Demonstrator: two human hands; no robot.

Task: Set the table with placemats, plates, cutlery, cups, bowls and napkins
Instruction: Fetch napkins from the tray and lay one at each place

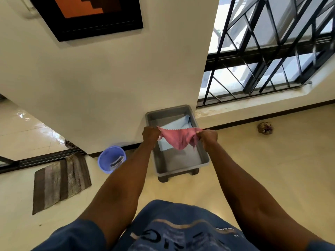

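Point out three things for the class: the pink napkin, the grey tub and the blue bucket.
pink napkin (178, 137), head view, middle of the hanging cloth.
grey tub (204, 154), head view, right rim.
blue bucket (107, 160), head view, inner wall.

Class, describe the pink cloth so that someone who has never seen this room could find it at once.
Find the grey tub on the floor at the corner of the white wall. Above it, the left hand and right hand stretch the pink cloth between them. The cloth lying inside the tub is pale blue.
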